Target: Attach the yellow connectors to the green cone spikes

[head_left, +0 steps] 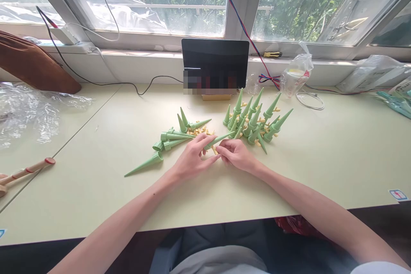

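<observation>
My left hand [192,156] is closed around the wide end of a green plastic watering spike [222,138], whose tip points up and to the right. My right hand [238,155] pinches at a small yellow valve piece [214,150] by that wide end; its fingertips partly hide the piece. Beyond my left hand lie several loose green spikes [175,136] and a heap of small yellow pieces [201,130]. One separate spike [145,164] rests on its side nearer me. Behind my right hand, a cluster of green spikes [253,120] with yellow pieces attached stands mostly upright.
A dark tablet [215,58] leans near the windowsill on a small stand. Clear plastic wrap [28,113] and a wooden stick-like object [30,170] are at left. A bagged cup [295,75] and a coiled white cable [310,100] sit at the back right of the table [321,150].
</observation>
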Demonstrator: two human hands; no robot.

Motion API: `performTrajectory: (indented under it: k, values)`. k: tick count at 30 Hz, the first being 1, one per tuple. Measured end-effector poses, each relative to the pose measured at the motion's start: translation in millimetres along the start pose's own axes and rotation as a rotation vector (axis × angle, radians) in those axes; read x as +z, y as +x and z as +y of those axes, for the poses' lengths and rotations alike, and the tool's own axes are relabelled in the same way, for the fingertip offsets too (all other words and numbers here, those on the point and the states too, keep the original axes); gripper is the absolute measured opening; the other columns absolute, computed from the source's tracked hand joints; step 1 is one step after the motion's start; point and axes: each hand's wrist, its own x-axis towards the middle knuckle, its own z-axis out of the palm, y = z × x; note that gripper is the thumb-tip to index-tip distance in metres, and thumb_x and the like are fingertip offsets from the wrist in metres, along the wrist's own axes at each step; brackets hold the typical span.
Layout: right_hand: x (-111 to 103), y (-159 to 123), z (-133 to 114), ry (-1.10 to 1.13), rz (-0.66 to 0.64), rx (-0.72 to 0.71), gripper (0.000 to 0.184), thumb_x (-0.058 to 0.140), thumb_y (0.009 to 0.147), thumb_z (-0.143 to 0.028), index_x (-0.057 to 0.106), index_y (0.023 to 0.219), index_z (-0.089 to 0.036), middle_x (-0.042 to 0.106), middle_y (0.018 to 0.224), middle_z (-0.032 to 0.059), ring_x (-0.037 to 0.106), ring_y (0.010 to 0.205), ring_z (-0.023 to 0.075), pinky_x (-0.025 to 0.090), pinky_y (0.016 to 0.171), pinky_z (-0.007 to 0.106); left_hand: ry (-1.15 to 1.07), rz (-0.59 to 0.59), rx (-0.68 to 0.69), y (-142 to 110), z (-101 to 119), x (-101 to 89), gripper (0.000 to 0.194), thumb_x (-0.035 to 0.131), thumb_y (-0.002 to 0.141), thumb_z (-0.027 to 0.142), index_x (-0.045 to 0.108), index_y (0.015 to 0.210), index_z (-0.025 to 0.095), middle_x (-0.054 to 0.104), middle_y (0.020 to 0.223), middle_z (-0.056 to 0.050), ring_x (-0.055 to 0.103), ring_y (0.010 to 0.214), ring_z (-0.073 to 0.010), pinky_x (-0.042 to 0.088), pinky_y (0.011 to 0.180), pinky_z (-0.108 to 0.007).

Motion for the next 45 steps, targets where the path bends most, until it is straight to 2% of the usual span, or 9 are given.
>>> performTrajectory:
  k: [15, 21, 26, 29, 34, 39, 42, 45]
  values:
    - [3, -1, -1, -0.056, 0.037, -0.062, 0.037, 0.058, 0.092, -0.049, 0.058, 0.071, -0.019, 0.053, 0.051, -0.0038, 0.048, 0.044, 0.0103, 0.039, 0.046, 0.024, 0.078, -0.034, 0.013, -1, -1, -1.7, 0.047, 0.062, 0.088, 0.029, 0.055, 0.135, 0.025, 0.057, 0.101, -0.005, 0.048, 0.068, -0.0114, 0.049, 0.062, -0.026]
    - [4, -2, 1, -0.104, 0.057, -0.125, 0.035, 0.056, 0.093, -0.047, 0.060, 0.073, -0.019, 0.054, 0.054, -0.0027, 0.048, 0.046, 0.0109, 0.040, 0.047, 0.025, 0.111, -0.055, 0.005, -2, -1, -3.2, 0.043, 0.061, 0.089, 0.030, 0.057, 0.131, 0.022, 0.057, 0.098, -0.005, 0.048, 0.068, -0.0118, 0.046, 0.059, -0.025]
    - [4, -2, 2, -0.171, 0.070, -0.178, 0.035, 0.053, 0.095, -0.046, 0.061, 0.076, -0.019, 0.057, 0.059, -0.0008, 0.049, 0.048, 0.0111, 0.040, 0.049, 0.026, 0.117, -0.051, 0.006, -2, 1, -4.3, 0.045, 0.061, 0.088, 0.028, 0.056, 0.132, 0.023, 0.058, 0.098, -0.005, 0.052, 0.072, -0.0136, 0.046, 0.059, -0.025]
    - [4, -1, 3, -0.222, 0.074, -0.219, 0.033, 0.052, 0.097, -0.045, 0.062, 0.080, -0.019, 0.060, 0.064, 0.0001, 0.048, 0.050, 0.0111, 0.040, 0.051, 0.026, 0.110, -0.048, 0.007, -1, 3, -5.7, 0.048, 0.061, 0.088, 0.030, 0.054, 0.135, 0.023, 0.061, 0.105, -0.007, 0.057, 0.077, -0.0158, 0.049, 0.063, -0.027]
    - [4, 0, 6, -0.306, 0.142, -0.301, 0.023, 0.054, 0.096, -0.041, 0.063, 0.095, -0.019, 0.066, 0.079, 0.0036, 0.054, 0.058, 0.0126, 0.046, 0.057, 0.027, 0.121, -0.030, 0.008, -1, 1, -8.2, 0.043, 0.064, 0.086, 0.030, 0.054, 0.127, 0.021, 0.064, 0.118, -0.009, 0.061, 0.079, -0.0171, 0.049, 0.065, -0.029]
    - [3, -2, 4, -0.331, 0.193, -0.404, 0.017, 0.058, 0.095, -0.034, 0.059, 0.108, -0.022, 0.064, 0.096, 0.0039, 0.052, 0.053, 0.0085, 0.049, 0.057, 0.027, 0.118, -0.002, 0.014, -1, -5, -11.0, 0.039, 0.066, 0.084, 0.030, 0.052, 0.119, 0.021, 0.066, 0.116, -0.006, 0.058, 0.070, -0.0131, 0.048, 0.064, -0.028]
    - [2, -3, 1, -0.377, 0.220, -0.469, 0.020, 0.059, 0.095, -0.030, 0.059, 0.114, -0.024, 0.060, 0.112, 0.0070, 0.054, 0.055, 0.0076, 0.051, 0.060, 0.028, 0.109, 0.012, 0.030, 0, -4, -13.1, 0.038, 0.068, 0.083, 0.030, 0.054, 0.117, 0.021, 0.066, 0.111, -0.005, 0.053, 0.065, -0.0106, 0.046, 0.061, -0.026]
    - [1, -3, 1, -0.406, 0.196, -0.469, 0.027, 0.058, 0.096, -0.029, 0.057, 0.122, -0.026, 0.057, 0.125, 0.0092, 0.052, 0.055, 0.0070, 0.052, 0.061, 0.029, 0.058, 0.026, 0.023, 1, -1, -14.8, 0.038, 0.068, 0.084, 0.032, 0.055, 0.117, 0.021, 0.066, 0.109, -0.004, 0.051, 0.063, -0.0096, 0.043, 0.055, -0.024]
